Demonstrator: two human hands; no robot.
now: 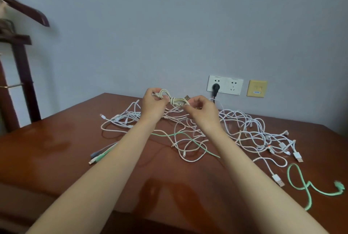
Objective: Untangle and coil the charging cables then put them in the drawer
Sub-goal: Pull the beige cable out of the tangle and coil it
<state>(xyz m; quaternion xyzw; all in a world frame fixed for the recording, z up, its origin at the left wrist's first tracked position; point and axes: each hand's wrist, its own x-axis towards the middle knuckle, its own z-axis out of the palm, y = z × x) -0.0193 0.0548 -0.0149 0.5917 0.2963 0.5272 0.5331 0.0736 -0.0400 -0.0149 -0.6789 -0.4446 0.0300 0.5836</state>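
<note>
Left grip (153, 104) and right grip (202, 110), both bare, on long, slender, bare forearms (113, 158).

I saw a reddish-brown wooden table (56, 139) filling the lower half of the frame, its polished top glossy with soft reflections and its far edge meeting a plain grey-blue wall (169, 26). On that wall, just above the table's back edge and right of centre, sat a white double socket plate (233, 85) with a black plug (216, 87) pushed into its left half. Just beside it to the right was a smaller yellow wall plate (257, 88). At the far left I made out a dark wooden clothes stand (22, 75), blurred, with a hanger-shaped top (28, 11) in the upper left and a thin brass rail (11, 85) lower down.
</note>
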